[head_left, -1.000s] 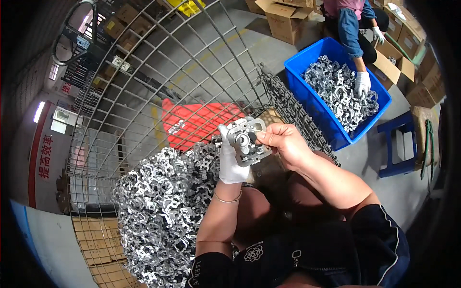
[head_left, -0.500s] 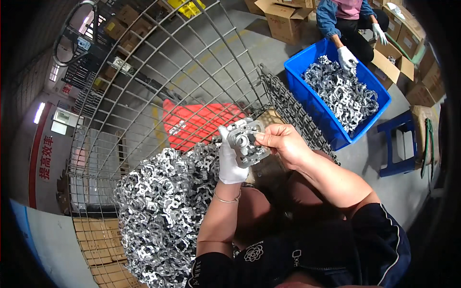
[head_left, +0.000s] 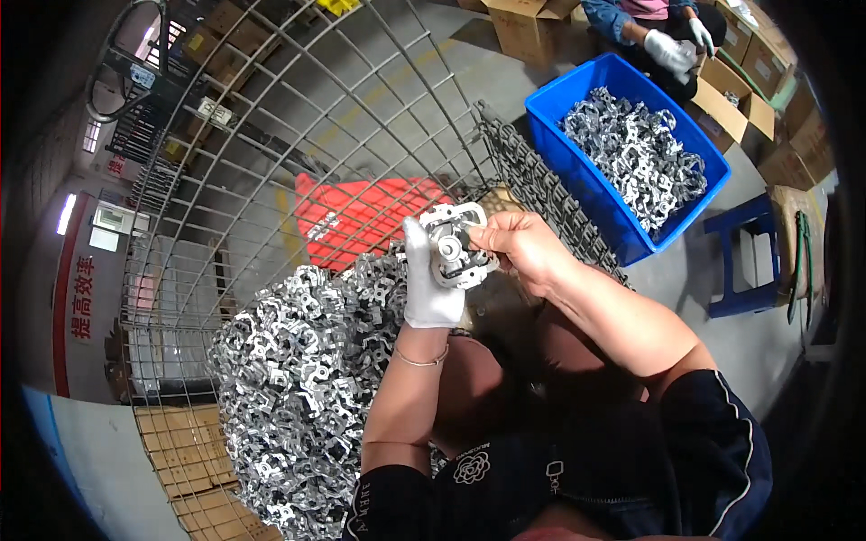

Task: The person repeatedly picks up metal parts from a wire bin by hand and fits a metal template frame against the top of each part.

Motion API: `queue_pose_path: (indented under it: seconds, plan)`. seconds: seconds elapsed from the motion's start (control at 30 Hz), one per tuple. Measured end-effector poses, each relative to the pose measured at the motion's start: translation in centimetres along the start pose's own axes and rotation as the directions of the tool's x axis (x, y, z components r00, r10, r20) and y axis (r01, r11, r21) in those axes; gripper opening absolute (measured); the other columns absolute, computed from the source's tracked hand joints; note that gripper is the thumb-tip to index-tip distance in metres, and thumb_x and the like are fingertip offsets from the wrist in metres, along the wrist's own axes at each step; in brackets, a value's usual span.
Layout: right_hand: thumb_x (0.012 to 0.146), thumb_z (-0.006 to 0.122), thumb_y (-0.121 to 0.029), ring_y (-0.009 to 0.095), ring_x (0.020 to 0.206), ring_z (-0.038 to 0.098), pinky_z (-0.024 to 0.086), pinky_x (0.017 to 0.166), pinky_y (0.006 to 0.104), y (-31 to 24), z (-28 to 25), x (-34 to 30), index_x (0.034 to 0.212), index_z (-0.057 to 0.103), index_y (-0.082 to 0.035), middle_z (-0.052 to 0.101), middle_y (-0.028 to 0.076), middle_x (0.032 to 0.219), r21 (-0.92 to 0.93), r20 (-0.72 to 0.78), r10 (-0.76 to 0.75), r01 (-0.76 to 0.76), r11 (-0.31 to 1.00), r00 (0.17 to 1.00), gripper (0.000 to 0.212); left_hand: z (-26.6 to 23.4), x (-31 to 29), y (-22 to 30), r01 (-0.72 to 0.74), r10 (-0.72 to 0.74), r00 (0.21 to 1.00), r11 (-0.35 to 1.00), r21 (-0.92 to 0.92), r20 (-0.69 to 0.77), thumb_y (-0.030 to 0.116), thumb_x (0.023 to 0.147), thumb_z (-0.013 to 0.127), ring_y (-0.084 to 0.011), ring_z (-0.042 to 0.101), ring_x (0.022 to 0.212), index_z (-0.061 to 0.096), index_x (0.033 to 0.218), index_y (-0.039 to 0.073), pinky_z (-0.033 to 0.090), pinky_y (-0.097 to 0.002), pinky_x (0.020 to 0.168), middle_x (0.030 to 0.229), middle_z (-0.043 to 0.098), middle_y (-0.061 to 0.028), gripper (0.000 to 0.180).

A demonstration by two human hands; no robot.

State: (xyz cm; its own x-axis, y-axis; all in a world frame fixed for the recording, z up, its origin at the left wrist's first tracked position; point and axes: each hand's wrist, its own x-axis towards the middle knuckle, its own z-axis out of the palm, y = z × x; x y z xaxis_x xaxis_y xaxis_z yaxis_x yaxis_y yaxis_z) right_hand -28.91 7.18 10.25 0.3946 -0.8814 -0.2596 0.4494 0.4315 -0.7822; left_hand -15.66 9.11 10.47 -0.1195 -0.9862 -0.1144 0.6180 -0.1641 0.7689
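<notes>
**Left fingers (head_left: 416,242) cradle, right fingers (head_left: 490,236) pinch: one metal part (head_left: 450,250) held from both sides**

The part sits between the two sets of fingers. The gloved left ones wrap its left side and support it from beneath. The bare right thumb and forefinger close on its right side; whether they grip the frame or a small piece set in it cannot be made out.

It looks like a rigid casting: an open frame around a round boss. It should not bend or crush, and one hand can probably bear its weight. Smooth metal may slide on bare skin, and the edges may be sharp, so the glove seems the better support. The outer frame offers the surest hold; the boss looks too smooth and rounded for a firm pinch.

Just left of and below the left fingers lies a pile (head_left: 307,397) of similar-looking grey metal pieces, likely to snag on one another. Beyond the fingertips is a red sack (head_left: 365,216). Right of the right fingers rises the mesh of a cage (head_left: 547,191); farther out stands a blue tub (head_left: 577,185) of metal pieces, with a co-worker's gloved hand (head_left: 669,52) above its far side.
</notes>
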Motion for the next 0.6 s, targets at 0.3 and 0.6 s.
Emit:
queue_pose_path:
  seconds: [0.3, 0.6]
  plan:
    - [0.078, 0.063, -0.014, 0.004, 0.047, 0.041, 0.027, 0.043, 0.0191, 0.2, -0.2, 0.6, 0.065, 0.058, -0.006, 0.058, 0.0, 0.062, 0.009, -0.048, 0.091, -0.09, 0.996, 0.995, 0.016, 0.2, 0.4, -0.3, 0.014, -0.021, 0.996, 0.997, -0.08, -0.092, 0.059, 0.081, 0.041, -0.0178, 0.058, 0.083, 0.052, 0.103, 0.003, 0.048, -0.0304, 0.073, 0.093, 0.059, -0.0074, 0.061]
    - [0.078, 0.062, -0.016, 0.005, 0.049, 0.045, 0.031, 0.044, 0.0184, 0.2, -1.4, 0.6, 0.071, 0.061, -0.005, 0.058, 0.0, 0.061, 0.235, -0.016, -0.071, 0.072, 0.969, 0.997, 0.013, -0.2, 1.8, -0.6, 0.186, -0.214, 0.973, 0.948, -0.257, -0.086, 0.067, 0.078, 0.03, -0.0226, 0.058, 0.074, 0.05, 0.107, 0.007, 0.052, -0.0344, 0.059, 0.089, 0.059, -0.0097, 0.07]
